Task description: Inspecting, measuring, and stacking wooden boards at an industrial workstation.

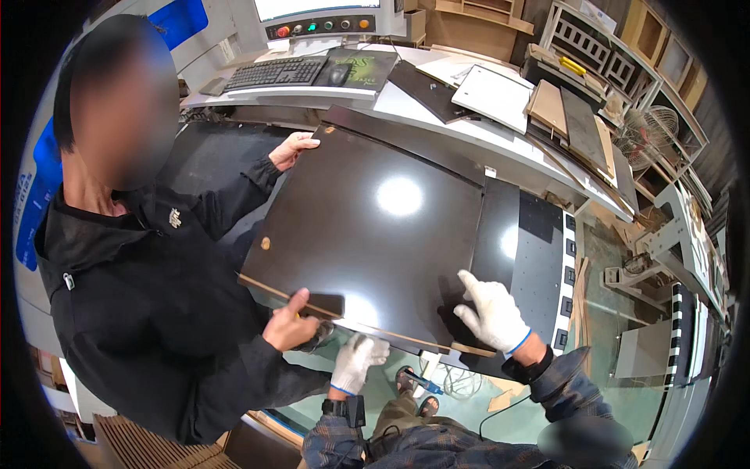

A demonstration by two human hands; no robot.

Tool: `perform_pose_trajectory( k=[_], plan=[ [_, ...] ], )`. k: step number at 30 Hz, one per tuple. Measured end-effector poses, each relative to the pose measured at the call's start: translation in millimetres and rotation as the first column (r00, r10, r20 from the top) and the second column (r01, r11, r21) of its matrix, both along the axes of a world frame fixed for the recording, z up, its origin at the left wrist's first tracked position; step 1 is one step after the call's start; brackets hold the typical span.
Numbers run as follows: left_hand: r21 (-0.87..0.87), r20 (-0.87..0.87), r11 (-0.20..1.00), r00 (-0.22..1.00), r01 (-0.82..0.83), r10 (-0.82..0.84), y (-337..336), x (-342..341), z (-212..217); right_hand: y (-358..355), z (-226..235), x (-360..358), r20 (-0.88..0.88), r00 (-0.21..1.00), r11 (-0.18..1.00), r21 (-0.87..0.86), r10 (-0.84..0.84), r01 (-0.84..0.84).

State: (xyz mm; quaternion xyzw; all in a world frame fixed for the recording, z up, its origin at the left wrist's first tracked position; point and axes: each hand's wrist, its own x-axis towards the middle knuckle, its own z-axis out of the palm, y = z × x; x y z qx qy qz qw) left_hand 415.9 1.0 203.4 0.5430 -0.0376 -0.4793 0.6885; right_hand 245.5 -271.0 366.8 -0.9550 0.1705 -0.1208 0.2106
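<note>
A large glossy dark-brown panel (pixel 375 227) with a pale raw near edge and two light round spots lies tilted in front of me. My right hand (pixel 494 314), in a white glove, is open over its near right corner, thumb and forefinger apart. My left hand (pixel 359 363), gloved too, is closed just below the near edge with its fingers curled; what they hold, if anything, is hidden. A co-worker at the left holds the panel's far left corner with one hand (pixel 293 150). Their other hand (pixel 289 322) grips the near edge beside a small dark object (pixel 326 305).
Beneath the panel is a dark machine bed (pixel 539 234) with a black-and-white edge strip. Behind it a white worktop carries a keyboard (pixel 277 73), a mouse (pixel 339 75) and stacked boards (pixel 492 98). A caged fan (pixel 648 137) stands right. Cables (pixel 465 381) lie on the floor.
</note>
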Motion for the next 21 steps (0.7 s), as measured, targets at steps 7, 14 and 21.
perform_pose_trajectory(
  k=[7, 14, 21],
  plan=[
    [0.118, 0.016, 0.990, 0.997, 0.076, -0.078, 31.5, -11.5, 15.5, -52.6, 63.9, 143.2, 0.051, 0.984, 0.966, -0.206, 0.170, -0.156],
    [0.182, 0.129, 0.983, 0.990, 0.031, -0.056, 67.0, -10.1, -42.8, -61.4, 83.9, 290.1, 0.059, 0.985, 0.985, -0.069, 0.164, -0.160],
    [0.195, -0.725, 0.833, -0.649, -0.518, -0.233, 63.3, 50.6, 190.1, -65.3, 111.4, 327.5, 0.136, 0.978, 0.986, -0.073, 0.157, -0.148]
  ],
)
